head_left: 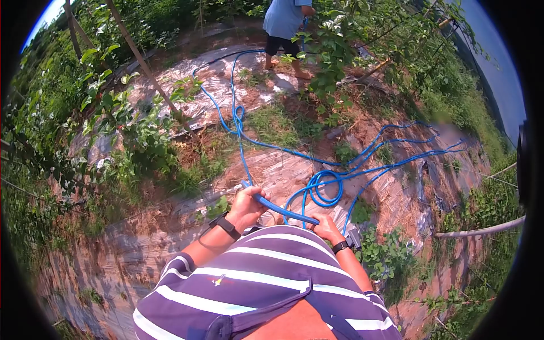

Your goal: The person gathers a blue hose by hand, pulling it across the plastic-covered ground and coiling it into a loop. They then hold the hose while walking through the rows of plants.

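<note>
A blue hose (279, 209) crosses in front of my body, held at two places. My left hand (247, 206) is closed around it, and a short stretch of hose pokes out past the thumb. Farther right, my right hand (325, 227) grips the same hose near my waist. More of the blue hose lies on the ground ahead, with a coiled loop (340, 192) just beyond my right hand and a small twisted loop farther off. Both wrists wear dark bands.
Another person (283, 28) in a light blue shirt stands barefoot farther up, beside the hose. Worn plastic sheeting (272, 170) covers the soil. Leafy plants (141, 147) and a leaning wooden pole (141, 59) stand at left. A pale curved pole (481, 231) juts in at right.
</note>
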A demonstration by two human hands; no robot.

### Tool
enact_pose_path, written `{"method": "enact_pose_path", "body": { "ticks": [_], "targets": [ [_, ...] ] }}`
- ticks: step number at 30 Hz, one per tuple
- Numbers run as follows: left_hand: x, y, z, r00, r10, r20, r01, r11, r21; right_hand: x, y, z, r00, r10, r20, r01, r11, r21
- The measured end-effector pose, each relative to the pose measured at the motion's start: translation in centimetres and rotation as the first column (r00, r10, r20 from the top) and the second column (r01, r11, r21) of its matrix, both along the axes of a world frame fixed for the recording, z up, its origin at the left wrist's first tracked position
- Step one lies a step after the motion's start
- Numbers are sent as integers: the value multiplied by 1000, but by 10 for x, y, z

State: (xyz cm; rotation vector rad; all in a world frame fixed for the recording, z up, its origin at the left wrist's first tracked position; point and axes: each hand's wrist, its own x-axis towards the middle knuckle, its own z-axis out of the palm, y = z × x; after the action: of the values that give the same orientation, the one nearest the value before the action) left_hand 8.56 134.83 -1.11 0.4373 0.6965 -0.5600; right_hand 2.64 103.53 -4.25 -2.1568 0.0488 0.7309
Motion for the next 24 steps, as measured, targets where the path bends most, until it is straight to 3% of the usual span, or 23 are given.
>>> {"method": "enact_pose_path", "body": {
  "ticks": [18, 24],
  "targets": [
    [5, -8, -4, 999, -39, -19, 40, 999, 9, -7, -5, -4, 998, -62, 12, 62, 997, -37],
    [5, -9, 4, 999, -45, -27, 46, 998, 35, -8, -5, -4, 995, -27, 98, 34, 997, -69]
  ]
}}
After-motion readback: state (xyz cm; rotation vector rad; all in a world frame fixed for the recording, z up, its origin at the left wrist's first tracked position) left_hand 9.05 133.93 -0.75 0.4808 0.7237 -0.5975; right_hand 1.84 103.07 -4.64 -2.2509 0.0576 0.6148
